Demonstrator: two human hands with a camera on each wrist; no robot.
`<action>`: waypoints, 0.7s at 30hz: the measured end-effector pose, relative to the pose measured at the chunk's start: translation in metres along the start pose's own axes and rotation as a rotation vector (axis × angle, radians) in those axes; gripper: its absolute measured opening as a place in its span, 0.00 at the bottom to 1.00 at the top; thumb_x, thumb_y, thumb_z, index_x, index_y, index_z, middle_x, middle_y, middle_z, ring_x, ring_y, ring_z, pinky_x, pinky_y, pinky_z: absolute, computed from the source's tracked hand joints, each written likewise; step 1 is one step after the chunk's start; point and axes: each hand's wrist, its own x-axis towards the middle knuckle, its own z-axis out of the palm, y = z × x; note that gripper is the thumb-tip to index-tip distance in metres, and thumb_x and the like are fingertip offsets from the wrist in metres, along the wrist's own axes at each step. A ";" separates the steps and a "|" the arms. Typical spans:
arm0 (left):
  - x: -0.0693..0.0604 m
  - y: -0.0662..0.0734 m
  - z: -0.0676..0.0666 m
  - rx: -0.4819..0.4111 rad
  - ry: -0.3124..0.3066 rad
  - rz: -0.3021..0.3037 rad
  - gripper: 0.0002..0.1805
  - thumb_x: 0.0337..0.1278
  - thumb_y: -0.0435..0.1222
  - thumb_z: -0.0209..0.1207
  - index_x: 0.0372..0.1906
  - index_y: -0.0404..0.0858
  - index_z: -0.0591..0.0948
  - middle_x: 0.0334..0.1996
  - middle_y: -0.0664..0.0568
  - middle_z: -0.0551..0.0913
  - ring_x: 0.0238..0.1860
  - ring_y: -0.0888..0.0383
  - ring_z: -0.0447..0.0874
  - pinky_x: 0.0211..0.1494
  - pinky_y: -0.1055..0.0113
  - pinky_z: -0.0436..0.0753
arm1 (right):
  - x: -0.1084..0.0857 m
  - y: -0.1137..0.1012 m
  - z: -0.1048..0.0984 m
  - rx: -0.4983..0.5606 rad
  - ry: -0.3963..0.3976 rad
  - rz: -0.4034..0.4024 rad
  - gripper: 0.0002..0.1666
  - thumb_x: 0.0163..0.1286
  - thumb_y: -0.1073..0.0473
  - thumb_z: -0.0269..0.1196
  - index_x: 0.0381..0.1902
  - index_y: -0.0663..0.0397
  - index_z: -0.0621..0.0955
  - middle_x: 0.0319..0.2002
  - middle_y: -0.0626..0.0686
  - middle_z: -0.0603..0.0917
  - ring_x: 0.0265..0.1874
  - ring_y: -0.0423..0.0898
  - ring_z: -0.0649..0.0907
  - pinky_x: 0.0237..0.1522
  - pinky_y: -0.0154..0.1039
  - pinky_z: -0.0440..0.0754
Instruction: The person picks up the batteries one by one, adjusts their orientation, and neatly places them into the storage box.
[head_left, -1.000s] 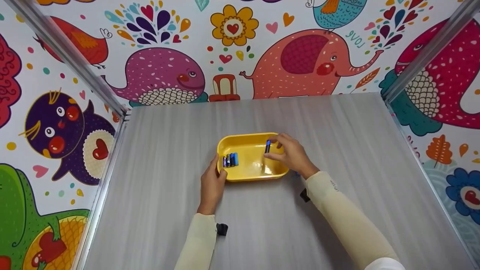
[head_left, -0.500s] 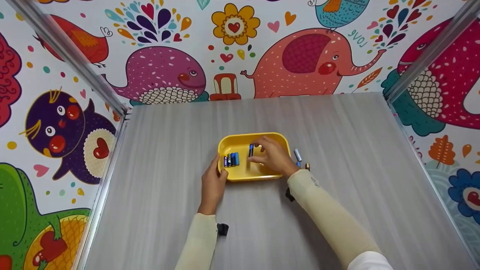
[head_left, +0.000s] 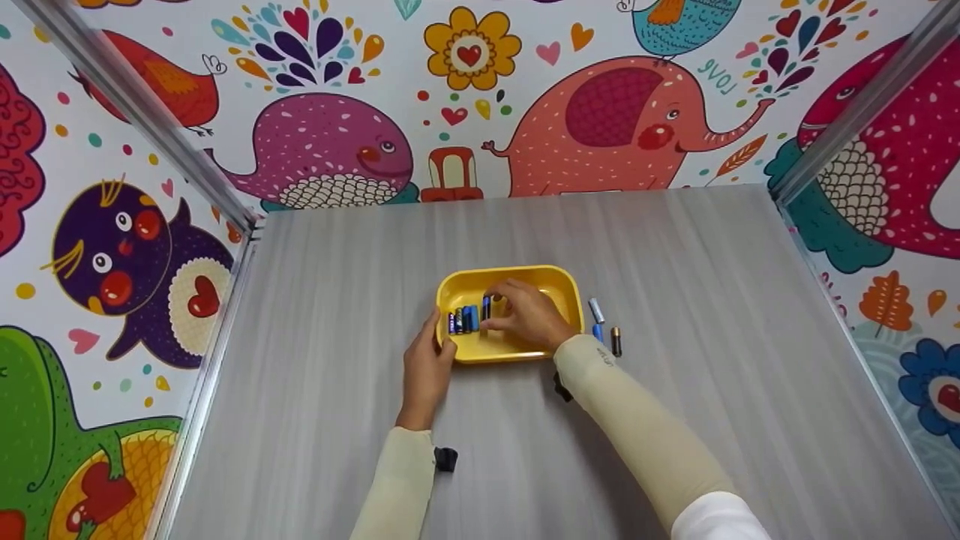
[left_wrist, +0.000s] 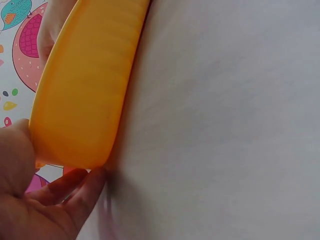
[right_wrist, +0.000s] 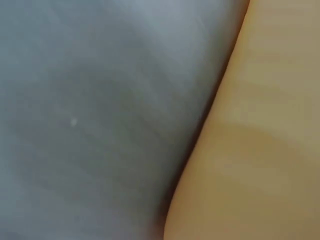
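Note:
A yellow plastic tray (head_left: pixel 551 279) lies on the table. My left hand (head_left: pixel 427 371) grips its left end; in the left wrist view, that hand (left_wrist: pixel 35 195) has its thumb at the rim and fingers against the outside of the tray wall (left_wrist: pixel 82 95). Over the tray floor, my right hand (head_left: pixel 531 315) pinches a dark battery with a blue end (head_left: pixel 486 307) between thumb and fingers. Just left of it, several batteries (head_left: pixel 463 320) lie side by side in a row. The right wrist view has only the tray's outer wall (right_wrist: pixel 250 180) and tabletop, not the hand.
Right of the tray, three loose batteries lie on the grey table (head_left: pixel 330 315): a silver one (head_left: pixel 596 310), a blue one (head_left: pixel 598 332) and a black one with a copper end (head_left: pixel 616 342). Printed walls (head_left: pixel 330 150) enclose the back and sides.
My right hand has moved left across the tray with the pinched battery, towards the row. The loose batteries on the right have come into sight. My left hand has stayed on the tray.

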 end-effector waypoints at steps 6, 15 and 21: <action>0.001 -0.002 0.000 0.023 0.013 0.024 0.34 0.68 0.36 0.56 0.79 0.46 0.65 0.74 0.50 0.71 0.72 0.52 0.72 0.73 0.54 0.74 | 0.005 0.000 0.007 -0.004 -0.036 0.007 0.31 0.58 0.40 0.75 0.56 0.44 0.83 0.46 0.49 0.82 0.44 0.46 0.80 0.54 0.41 0.83; 0.000 -0.002 0.001 0.026 0.013 0.014 0.34 0.69 0.37 0.55 0.79 0.48 0.65 0.75 0.52 0.71 0.73 0.53 0.71 0.74 0.55 0.73 | 0.009 0.005 0.012 0.020 -0.045 0.015 0.31 0.58 0.41 0.75 0.56 0.45 0.83 0.46 0.48 0.81 0.44 0.45 0.77 0.55 0.42 0.80; 0.000 -0.002 0.000 0.016 0.009 0.015 0.35 0.69 0.37 0.55 0.79 0.49 0.64 0.75 0.53 0.70 0.73 0.54 0.71 0.75 0.55 0.72 | 0.010 0.006 0.015 -0.038 -0.045 0.018 0.31 0.58 0.39 0.75 0.56 0.45 0.84 0.43 0.47 0.80 0.45 0.46 0.76 0.54 0.42 0.79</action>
